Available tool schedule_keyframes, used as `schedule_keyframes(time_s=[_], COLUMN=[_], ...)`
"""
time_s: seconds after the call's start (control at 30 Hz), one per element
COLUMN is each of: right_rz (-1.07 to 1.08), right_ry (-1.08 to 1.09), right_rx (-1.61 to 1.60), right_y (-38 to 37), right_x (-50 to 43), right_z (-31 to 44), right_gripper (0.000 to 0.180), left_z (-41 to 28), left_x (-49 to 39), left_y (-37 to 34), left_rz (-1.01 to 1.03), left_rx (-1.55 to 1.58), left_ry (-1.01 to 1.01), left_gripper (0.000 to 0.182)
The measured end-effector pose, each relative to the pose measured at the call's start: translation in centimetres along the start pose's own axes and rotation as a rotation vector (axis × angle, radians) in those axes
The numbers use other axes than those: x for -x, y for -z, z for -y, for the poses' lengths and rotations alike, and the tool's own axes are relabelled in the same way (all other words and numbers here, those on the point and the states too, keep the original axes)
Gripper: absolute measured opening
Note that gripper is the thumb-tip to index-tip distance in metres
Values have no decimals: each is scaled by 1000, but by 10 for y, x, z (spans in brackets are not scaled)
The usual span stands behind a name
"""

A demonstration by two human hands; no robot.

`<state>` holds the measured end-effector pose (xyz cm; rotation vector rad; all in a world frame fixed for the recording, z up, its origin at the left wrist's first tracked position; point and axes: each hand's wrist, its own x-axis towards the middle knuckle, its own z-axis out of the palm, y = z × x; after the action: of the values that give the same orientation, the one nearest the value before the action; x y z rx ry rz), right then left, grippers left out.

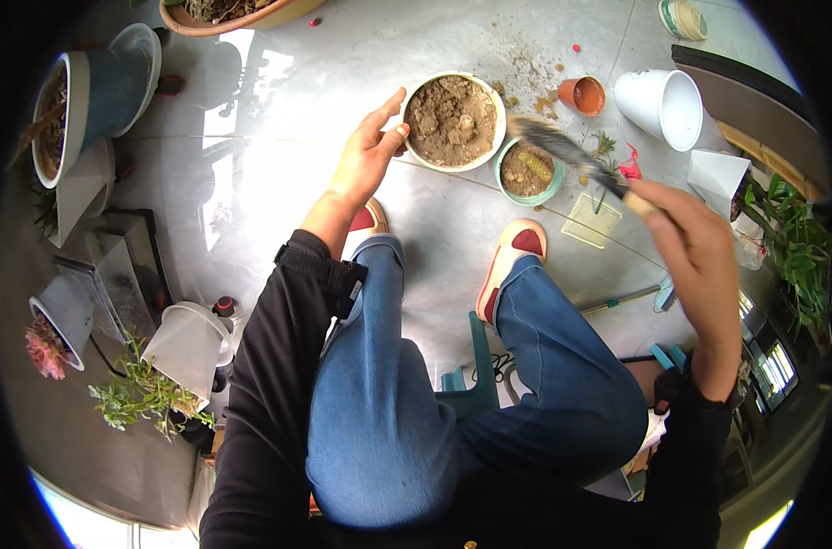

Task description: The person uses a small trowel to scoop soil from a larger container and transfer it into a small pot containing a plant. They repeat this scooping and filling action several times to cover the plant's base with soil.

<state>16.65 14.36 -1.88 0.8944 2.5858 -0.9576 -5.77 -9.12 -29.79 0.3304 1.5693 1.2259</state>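
My left hand [369, 147] grips the left rim of a round white pot [453, 123] filled with clumpy brown soil. In my right hand [693, 240] is a hand trowel [573, 147] with a dark blade and a pale wooden handle; the blade is blurred, and its tip lies by the pot's right rim. Just below the tip stands a smaller teal pot [560, 180] with soil and a yellowish-green piece in it. Small green cuttings [604, 145] lie on the floor beyond the trowel, beside a red scrap [630, 165].
Spilled soil [525, 65] covers part of the tiled floor. A small terracotta-coloured pot [583, 96] and a white pot [663, 108] lie tipped at the upper right. A clear plastic tray [591, 219] lies near my shoe. Potted plants line both sides; a teal stool [481, 384] is below.
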Motion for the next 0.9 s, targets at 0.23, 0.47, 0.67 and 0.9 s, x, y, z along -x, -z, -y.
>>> schedule_keyframes(time_s=[0.23, 0.47, 0.67, 0.9], right_rz=[35, -3, -13, 4], right_ry=[195, 210, 224, 201], right_rx=[113, 60, 139, 20], right_y=[-61, -70, -74, -69], right_x=[-46, -47, -45, -48], right_z=[8, 0, -11, -10], right_gripper=[27, 28, 28, 27], left_z=[2, -4, -4, -1], left_x=[11, 10, 13, 11], left_y=[1, 0, -2, -1], left_rz=[13, 13, 1, -3], left_rx=[54, 29, 35, 32], left_ry=[44, 59, 37, 18], left_gripper=[63, 65, 66, 68])
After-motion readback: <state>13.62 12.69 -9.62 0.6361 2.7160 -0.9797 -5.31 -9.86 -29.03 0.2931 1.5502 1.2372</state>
